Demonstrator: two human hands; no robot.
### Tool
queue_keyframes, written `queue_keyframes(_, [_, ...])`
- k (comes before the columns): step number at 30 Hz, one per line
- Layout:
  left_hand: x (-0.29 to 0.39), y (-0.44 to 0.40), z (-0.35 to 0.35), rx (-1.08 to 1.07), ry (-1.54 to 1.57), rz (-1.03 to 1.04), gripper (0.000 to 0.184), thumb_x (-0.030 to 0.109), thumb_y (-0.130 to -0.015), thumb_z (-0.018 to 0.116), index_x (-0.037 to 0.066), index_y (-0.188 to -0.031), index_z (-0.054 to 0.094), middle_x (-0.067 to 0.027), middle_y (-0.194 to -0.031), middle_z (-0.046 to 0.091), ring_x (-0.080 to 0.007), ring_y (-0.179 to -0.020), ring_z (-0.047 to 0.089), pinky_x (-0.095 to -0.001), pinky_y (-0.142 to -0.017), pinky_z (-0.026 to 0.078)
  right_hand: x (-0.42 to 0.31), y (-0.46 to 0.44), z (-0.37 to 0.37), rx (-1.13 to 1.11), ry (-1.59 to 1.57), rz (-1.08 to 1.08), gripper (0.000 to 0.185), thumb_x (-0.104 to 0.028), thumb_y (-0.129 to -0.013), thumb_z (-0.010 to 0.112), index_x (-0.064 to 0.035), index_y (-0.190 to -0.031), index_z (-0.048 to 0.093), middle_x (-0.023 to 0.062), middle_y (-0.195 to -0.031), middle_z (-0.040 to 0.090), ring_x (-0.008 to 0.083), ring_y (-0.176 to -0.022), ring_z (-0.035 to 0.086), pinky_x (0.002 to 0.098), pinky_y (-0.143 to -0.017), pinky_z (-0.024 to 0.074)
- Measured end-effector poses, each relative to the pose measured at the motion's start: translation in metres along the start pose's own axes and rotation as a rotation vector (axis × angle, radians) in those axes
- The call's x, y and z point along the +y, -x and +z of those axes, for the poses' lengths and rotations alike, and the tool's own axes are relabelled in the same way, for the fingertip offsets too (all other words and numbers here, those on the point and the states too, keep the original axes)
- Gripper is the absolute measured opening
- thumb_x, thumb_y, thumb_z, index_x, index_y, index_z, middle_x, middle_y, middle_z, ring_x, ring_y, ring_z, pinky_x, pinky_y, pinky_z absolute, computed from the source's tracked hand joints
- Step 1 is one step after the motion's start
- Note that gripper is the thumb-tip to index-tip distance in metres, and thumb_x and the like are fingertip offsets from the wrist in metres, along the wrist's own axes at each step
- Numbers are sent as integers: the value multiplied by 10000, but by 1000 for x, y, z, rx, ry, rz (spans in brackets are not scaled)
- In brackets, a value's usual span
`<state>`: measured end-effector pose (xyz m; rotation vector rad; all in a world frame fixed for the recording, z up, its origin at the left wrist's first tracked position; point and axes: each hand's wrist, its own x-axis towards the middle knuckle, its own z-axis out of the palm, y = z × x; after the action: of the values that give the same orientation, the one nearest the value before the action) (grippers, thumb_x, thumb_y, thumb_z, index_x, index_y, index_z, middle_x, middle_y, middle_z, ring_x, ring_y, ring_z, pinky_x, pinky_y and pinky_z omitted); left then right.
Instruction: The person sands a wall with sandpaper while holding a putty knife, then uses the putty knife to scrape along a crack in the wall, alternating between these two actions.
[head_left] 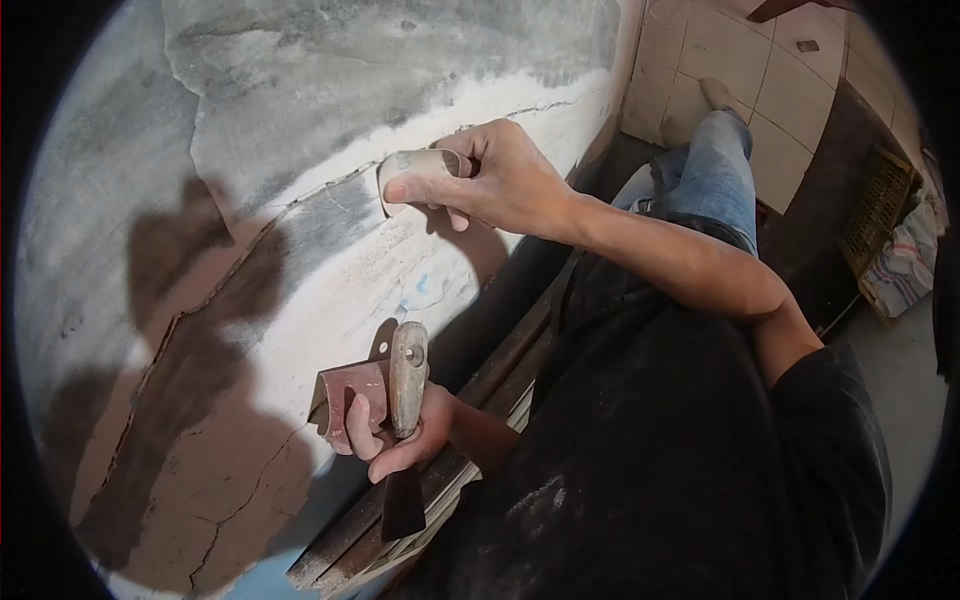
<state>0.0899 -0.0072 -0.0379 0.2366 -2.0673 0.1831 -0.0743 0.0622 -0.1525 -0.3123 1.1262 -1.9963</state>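
My right hand (500,185) pinches a curled piece of pale-backed sandpaper (405,165) between thumb and fingers. It is at the wall (330,60), beside a long crack (335,187); whether the sandpaper presses on the surface I cannot tell. Lower down, my left hand (410,445) is closed around a putty knife, its worn wooden handle (407,375) pointing up and its dark blade (404,505) showing below the hand. The same fingers hold a bent reddish-brown piece of sandpaper (355,395).
White filler (390,255) covers a band of the grey wall, and another crack (250,485) runs low on it. Long dark boards (400,520) lie between the wall and my body. A yellow plastic crate (875,215) with a striped sack (905,265) stands right, near floor tiles (720,60).
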Motion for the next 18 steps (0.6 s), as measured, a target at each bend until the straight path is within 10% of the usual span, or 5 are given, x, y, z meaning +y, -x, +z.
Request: queue_keyframes(18, [-6,2,6,36,-29,78,648,367,-1033,72,21,-852,589,-172,-886,556,-270,-834,547,-371,-775,479,-10,-8,5,-88,74,-95,577,-544,-782,719,-104,-496,480,-2,-485,576,66,-507,621,222,-463,450])
